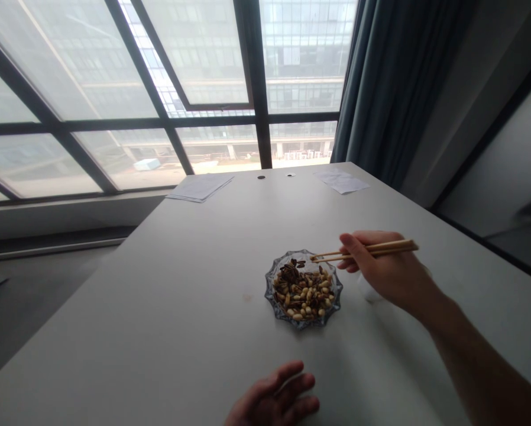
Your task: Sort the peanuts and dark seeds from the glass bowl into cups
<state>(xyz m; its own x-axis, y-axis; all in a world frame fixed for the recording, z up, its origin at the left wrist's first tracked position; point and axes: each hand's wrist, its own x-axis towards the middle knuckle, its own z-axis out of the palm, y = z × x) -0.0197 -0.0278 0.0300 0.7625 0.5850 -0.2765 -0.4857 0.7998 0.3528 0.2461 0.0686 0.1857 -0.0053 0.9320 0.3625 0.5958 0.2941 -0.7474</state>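
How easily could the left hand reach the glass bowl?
Yes, probably easily: nothing visible stands between the open left hand and the glass bowl, and the chopsticks reach over its far side.

Holds chopsticks (396, 245) in right hand (387, 275), extending over bowl (271, 299) of nuts (308, 296) and seeds (291, 271) on table (181, 296). Holds left hand (274, 399) with fingers parted nearer than bowl. Shows window (214, 53) beyond.

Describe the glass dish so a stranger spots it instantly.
Find the white table. Left of the right hand gripping wooden chopsticks sits a glass dish with a jagged rim. Unlike the flat papers farther off, it holds pale nuts and darker pieces.
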